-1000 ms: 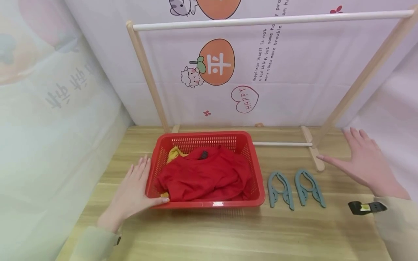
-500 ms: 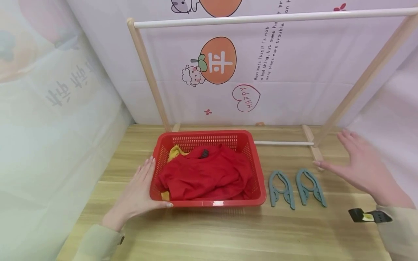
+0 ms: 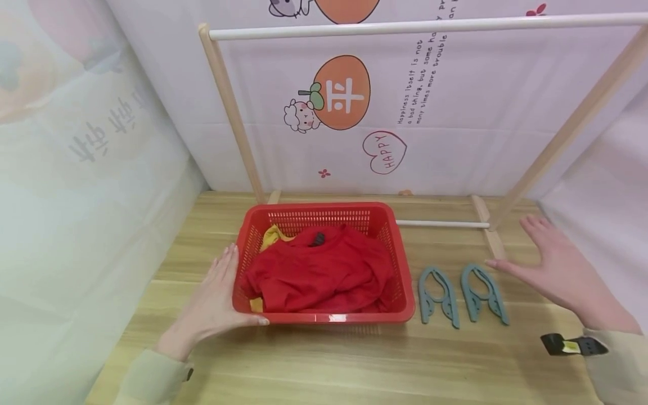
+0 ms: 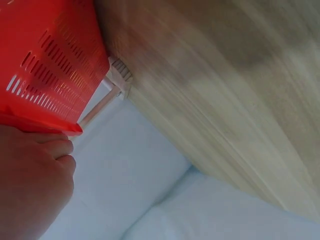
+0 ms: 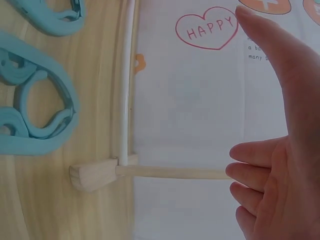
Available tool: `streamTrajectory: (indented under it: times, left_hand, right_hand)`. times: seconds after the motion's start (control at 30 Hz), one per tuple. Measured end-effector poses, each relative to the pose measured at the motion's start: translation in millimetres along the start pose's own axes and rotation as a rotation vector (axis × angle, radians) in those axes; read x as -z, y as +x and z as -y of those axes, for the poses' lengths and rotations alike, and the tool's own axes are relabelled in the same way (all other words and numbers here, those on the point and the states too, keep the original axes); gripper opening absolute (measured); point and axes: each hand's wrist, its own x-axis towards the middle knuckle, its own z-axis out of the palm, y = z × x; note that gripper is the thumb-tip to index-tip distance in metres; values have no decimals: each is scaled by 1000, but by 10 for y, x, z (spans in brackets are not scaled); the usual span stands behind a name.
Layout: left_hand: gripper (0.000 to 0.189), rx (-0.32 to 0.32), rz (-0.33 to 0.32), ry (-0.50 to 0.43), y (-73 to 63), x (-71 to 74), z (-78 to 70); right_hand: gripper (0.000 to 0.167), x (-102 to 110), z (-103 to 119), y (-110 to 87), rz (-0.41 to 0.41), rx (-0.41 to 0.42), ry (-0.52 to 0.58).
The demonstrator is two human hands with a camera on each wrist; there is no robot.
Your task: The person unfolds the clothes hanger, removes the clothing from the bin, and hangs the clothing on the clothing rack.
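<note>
A red plastic basket [image 3: 402, 270] stands on the wooden table, holding a crumpled red garment [image 3: 324, 270] and a yellow cloth [image 3: 273, 236]. Along the basket's left side lies my left hand [image 3: 212, 298], its fingers straight against the rim and its thumb along the front corner. In the left wrist view this hand [image 4: 35, 175] is beside the slotted basket wall [image 4: 60, 60]. My right hand [image 3: 572, 270] hovers at the right with fingers and thumb spread, holding nothing. Two blue-grey folding hangers [image 3: 437, 295] lie side by side between the basket and that hand.
A garment rack with wooden posts [image 3: 233, 112] and a white top bar [image 3: 405, 27] stands behind the basket. Its low white bar [image 3: 440, 224] joins a wooden foot [image 3: 493, 242] near my right hand. Printed white cloth [image 3: 455, 157] encloses the back and sides.
My right hand has come slightly left and toward me. The left hand stays at the basket, and the basket and hangers look unmoved; the head view has shifted a little.
</note>
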Motion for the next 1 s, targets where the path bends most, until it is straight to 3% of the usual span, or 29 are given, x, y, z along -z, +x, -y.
streamTrajectory:
  times: [0.37,0.57,0.73,1.0]
  left_hand:
    - [150,-23,5,3,0,-10,-18]
    - [147,-34,16,61,-8,17,-32]
    - [143,27,28,73,12,16,-61]
    - [149,104,37,9,37,1,-105]
  right_hand:
    - [115,-162,-87,-24,36,16,9]
    - [116,-315,-157,-150,119,-32,41]
    - [115,-434,-210,-245,152,-38,18]
    - [112,-575,-237,-312,170,-50,43]
